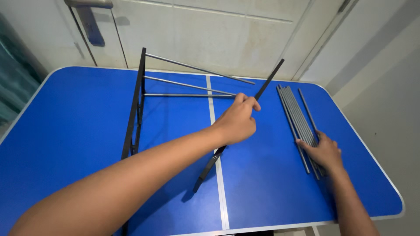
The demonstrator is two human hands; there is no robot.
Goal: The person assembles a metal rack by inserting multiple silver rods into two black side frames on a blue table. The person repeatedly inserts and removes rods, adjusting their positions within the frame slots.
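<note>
The left hand grips a black flat bar near its upper half — the bar slants from the surface's near middle up toward the far right. The right hand lies open, flat on the grey rods, which run lengthwise near the right edge.

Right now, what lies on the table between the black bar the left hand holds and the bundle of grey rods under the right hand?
In the head view, nothing: only bare blue table separates the black bar in the left hand from the grey rods under the right hand.
</note>
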